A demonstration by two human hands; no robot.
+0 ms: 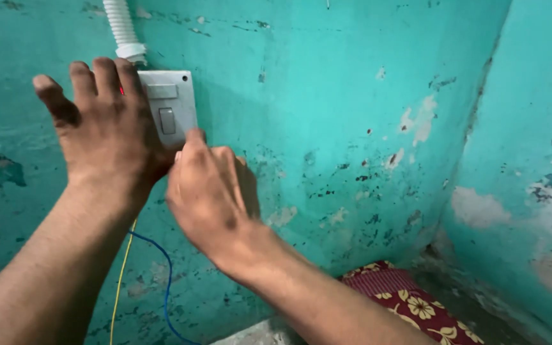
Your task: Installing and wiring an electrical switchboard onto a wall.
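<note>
A turquoise wall [327, 108] fills most of the view, its paint chipped and blotched with pale patches and dark specks, and it meets a second wall at a corner on the right. A white ribbed conduit [121, 29] comes down from the top edge and ends at the upper left corner of a grey switch plate [175, 105] mounted on the wall. Below the plate a yellow wire [121, 275] and a blue wire [166, 287] hang loose down the wall, passing behind the forearms. Low in the corner lies a dark red cloth with cream flowers [410, 300], well apart from the hands.

The switch plate is rectangular and pale grey, with a single rocker switch near its middle and a raised strip above it. A small spot of red shows at its left edge, just beside the fingers.

The left hand [107, 131] is spread flat, fingers up and slightly apart, pressed against the wall and covering the left part of the plate. The right hand [209, 191] sits at the plate's lower right corner, its fingers curled inward with the thumb tip touching the plate's bottom edge; whether it pinches anything cannot be told, since the back of the hand hides the fingertips.
</note>
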